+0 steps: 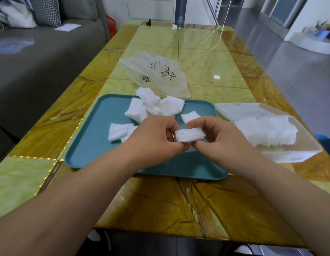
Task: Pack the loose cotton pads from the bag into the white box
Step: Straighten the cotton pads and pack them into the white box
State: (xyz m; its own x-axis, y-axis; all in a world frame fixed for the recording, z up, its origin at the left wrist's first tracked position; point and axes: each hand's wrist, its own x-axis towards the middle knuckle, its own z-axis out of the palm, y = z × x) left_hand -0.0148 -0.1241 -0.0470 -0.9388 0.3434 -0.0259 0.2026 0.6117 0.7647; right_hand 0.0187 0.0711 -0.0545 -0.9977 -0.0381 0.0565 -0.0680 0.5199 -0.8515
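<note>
Both hands hold a small stack of white cotton pads (189, 136) above the teal tray (90, 145). My left hand (156, 137) pinches its left end and my right hand (217, 133) grips its right end. Loose cotton pads (151, 108) lie heaped at the tray's far side, and a few more pads (118, 133) sit to the left of my hands. The white translucent box (297, 145) stands to the right of the tray with a row of packed pads (262, 132) inside. An empty mesh bag (156, 74) lies flat beyond the tray.
The box's lid (239, 109) stands open at its far side. A grey sofa (40, 61) runs along the left of the marble-patterned table (179, 204). A dark cylinder (180, 12) stands at the table's far end.
</note>
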